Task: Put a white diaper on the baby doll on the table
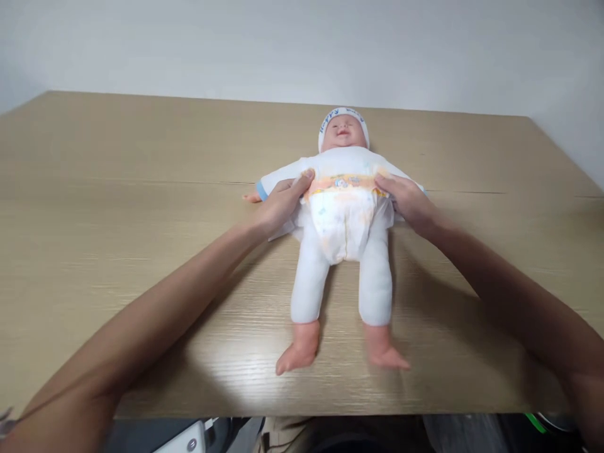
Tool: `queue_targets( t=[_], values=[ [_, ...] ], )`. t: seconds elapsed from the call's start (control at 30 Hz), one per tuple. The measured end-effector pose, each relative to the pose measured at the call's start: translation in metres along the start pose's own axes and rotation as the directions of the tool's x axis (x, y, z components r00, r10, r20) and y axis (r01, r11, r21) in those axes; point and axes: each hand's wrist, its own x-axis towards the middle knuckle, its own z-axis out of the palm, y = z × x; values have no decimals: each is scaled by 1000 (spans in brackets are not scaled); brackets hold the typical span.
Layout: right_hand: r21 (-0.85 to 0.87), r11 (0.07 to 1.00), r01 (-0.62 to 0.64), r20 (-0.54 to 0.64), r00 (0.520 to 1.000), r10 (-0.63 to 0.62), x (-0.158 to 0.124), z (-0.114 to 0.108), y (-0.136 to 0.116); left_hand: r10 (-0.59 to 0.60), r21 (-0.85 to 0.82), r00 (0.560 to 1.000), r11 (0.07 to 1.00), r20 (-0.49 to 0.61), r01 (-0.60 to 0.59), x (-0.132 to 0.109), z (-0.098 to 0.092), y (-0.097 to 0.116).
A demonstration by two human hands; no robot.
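Note:
A baby doll (pixel 341 264) in white clothes and a white cap lies on its back on the wooden table (pixel 117 207), feet toward me. A white diaper (pixel 343 211) with an orange patterned waistband is round its hips. My left hand (pixel 282 202) grips the diaper's left side at the waistband, fingers closed on it. My right hand (pixel 404 200) grips the diaper's right side the same way, thumb on the waistband.
The light wooden table reaches back to a plain white wall (pixel 302 44). Below the table's near edge are a white object (pixel 189 440) and dark shapes, and a green item (pixel 535 420) at the lower right.

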Motion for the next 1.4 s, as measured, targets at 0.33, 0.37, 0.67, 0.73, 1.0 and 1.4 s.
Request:
queue_targets(
  t=[0.33,0.37,0.67,0.73,1.0,1.4],
  values=[
    [-419,904,88,-192,964,-183,-54,-15,-1,140,361,969,931,-202,-60,-25,-10,25],
    [-482,870,107,-184,958,-220,-61,-17,3,225,408,949,905,-221,-120,-27,-9,30],
    [-668,732,131,-124,951,-283,-92,-23,36,600,527,770,592,217,-609,-22,41,93],
    [-654,750,102,-146,955,-257,-91,-22,37,546,543,786,582,292,-606,-16,52,94],
    [-487,851,-197,-247,966,83,-90,-22,27,397,655,876,589,275,-473,-16,65,86],
    [-143,970,-198,-94,978,186,-83,-32,20,365,659,898,617,243,-430,-20,66,88]
  ],
)
